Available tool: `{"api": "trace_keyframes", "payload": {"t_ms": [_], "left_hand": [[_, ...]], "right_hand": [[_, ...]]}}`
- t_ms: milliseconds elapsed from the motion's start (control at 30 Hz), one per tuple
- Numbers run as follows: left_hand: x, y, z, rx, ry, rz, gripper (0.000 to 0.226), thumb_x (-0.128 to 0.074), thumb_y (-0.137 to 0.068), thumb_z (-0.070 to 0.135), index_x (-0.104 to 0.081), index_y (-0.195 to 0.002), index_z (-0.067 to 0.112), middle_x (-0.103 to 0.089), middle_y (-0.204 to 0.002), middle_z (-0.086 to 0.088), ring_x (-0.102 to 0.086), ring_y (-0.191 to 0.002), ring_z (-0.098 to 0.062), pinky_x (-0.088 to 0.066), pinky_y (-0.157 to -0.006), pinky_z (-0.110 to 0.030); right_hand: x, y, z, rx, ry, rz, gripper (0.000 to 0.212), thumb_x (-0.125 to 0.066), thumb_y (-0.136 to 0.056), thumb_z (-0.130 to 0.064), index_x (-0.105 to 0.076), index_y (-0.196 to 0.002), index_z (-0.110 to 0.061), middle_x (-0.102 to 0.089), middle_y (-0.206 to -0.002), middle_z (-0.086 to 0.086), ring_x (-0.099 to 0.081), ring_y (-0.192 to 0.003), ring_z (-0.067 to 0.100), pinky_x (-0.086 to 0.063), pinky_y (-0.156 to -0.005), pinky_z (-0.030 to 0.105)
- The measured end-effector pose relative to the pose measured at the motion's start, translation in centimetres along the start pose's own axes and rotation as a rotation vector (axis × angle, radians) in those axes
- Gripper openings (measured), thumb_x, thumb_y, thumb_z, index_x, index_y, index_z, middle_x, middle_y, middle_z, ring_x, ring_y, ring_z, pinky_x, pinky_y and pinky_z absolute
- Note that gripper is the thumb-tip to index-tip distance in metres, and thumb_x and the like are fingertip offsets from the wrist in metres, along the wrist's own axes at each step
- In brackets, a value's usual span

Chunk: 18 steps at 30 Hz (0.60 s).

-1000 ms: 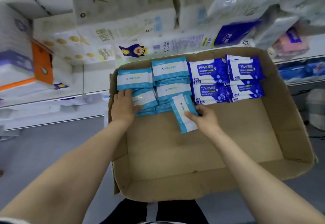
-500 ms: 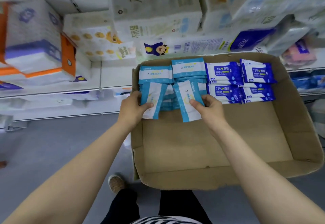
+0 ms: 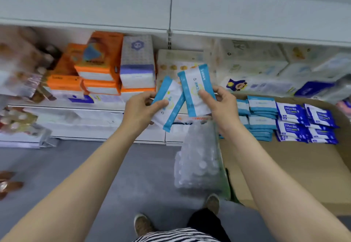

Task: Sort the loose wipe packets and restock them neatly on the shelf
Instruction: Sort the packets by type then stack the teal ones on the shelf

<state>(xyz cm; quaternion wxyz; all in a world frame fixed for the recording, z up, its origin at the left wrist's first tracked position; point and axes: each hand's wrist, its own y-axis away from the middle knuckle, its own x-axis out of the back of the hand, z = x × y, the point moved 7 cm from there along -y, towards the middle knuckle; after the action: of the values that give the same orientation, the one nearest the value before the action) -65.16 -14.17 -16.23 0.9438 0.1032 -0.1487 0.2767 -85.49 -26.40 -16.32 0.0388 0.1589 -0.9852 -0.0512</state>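
The left hand (image 3: 141, 108) has its thumb and fingers curled round a light-blue and white wipe packet (image 3: 168, 103), pinching it near its left edge so it tilts with its lower end pointing toward the floor. Just beside it, the right hand (image 3: 221, 106) grips a second wipe packet (image 3: 195, 87) of the same kind, thumb across its face, the pack held almost upright. The two packs overlap slightly where their edges meet, both raised in front of the shelf.

To the right sits a cardboard tray (image 3: 284, 165), with stacks of light-blue packets (image 3: 263, 120) along its far side and stacks of dark-blue alcohol wipes (image 3: 305, 123) to the right of them. A clear plastic bundle (image 3: 199, 158) stands on the grey floor (image 3: 57, 165) between the arms, against the tray's left side. On the shelf (image 3: 57, 4) to the far left are orange tissue packs (image 3: 98, 64) and a white and purple pack (image 3: 137, 64).
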Motion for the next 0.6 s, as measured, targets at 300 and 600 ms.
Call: {"api": "trace_keyframes", "payload": {"t_ms": [300,600], "left_hand": [[17.7,-3.6,0.6,-0.118,0.058,0.088,0.025,-0.073,-0.083,0.014,-0.066,-0.107,0.018,-0.072,-0.096,0.001,-0.068,-0.076,-0.016,-0.056,-0.052,-0.032],[31.3,-14.9,3.3,-0.203,0.082,0.245,0.033,-0.078,-0.078,0.009,-0.059,-0.103,0.02,-0.073,-0.09,0.001,-0.07,-0.078,-0.012,-0.057,-0.067,-0.031]], "right_hand": [[-17.5,-0.1,-8.3,0.193,0.009,-0.101,0.011,-0.074,-0.087,-0.022,-0.071,-0.097,-0.02,-0.075,-0.095,-0.001,-0.069,-0.086,0.014,-0.057,-0.079,0.034],[-32.4,-9.4,-17.0,0.339,-0.041,-0.152,0.024,-0.074,-0.087,-0.018,-0.065,-0.109,-0.012,-0.075,-0.089,-0.002,-0.071,-0.078,0.009,-0.055,-0.068,0.024]]}}
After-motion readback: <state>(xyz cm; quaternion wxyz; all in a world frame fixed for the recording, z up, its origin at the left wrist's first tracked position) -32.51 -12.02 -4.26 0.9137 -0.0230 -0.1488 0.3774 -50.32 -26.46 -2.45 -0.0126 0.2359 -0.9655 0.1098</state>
